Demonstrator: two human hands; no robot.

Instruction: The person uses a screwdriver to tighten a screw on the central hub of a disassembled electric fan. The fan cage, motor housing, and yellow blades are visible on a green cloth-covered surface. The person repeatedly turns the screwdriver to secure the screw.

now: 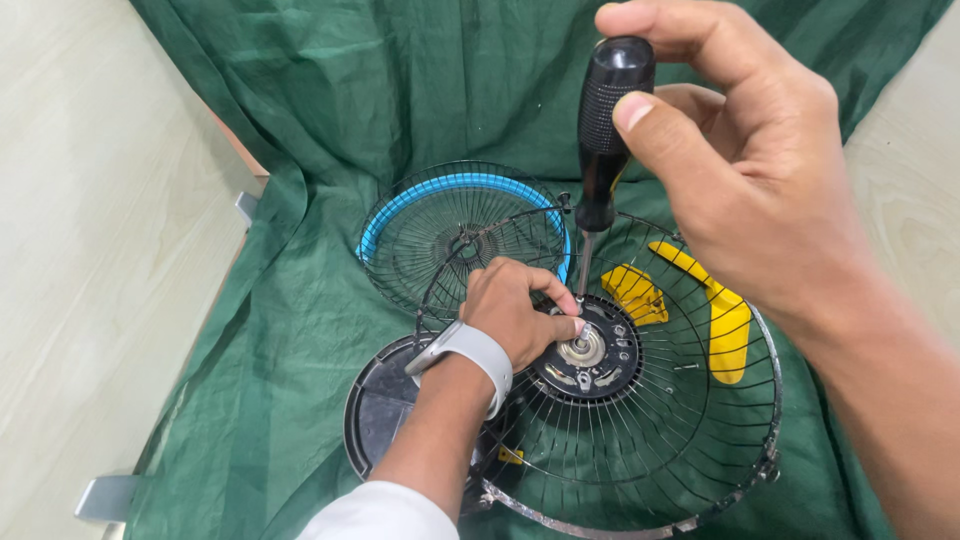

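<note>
The right hand point(740, 170) is up high and close to the camera, and its fingers and thumb are wrapped tight around the black handle of a screwdriver point(603, 140). The screwdriver stands almost straight up, and its thin metal tip points down to the round black middle plate point(590, 355) of a wire fan guard point(640, 450). The wrist bends down from the right, and the bare arm runs off the bottom right corner. The left hand point(515, 310) sits lower, curled into a loose fist inside the wire guard, with its fingertips pressed on the edge of the middle plate, just beside the shiny metal hub point(583, 350). I cannot tell if it pinches anything small. That wrist wears a grey band point(470, 350), and a white sleeve point(385, 515) shows at the bottom. Under the wires on the right lie yellow fan blades point(725, 320). A small yellow tag point(511, 456) shows low inside the guard, near the arm. Behind the left hand leans a second wire guard with a blue ring point(460, 235), touching the first one. A dark round base point(385, 405) lies under the left arm. Everything rests on a crumpled green cloth point(300, 130), and a pale wooden floor point(90, 220) shows at the sides
</note>
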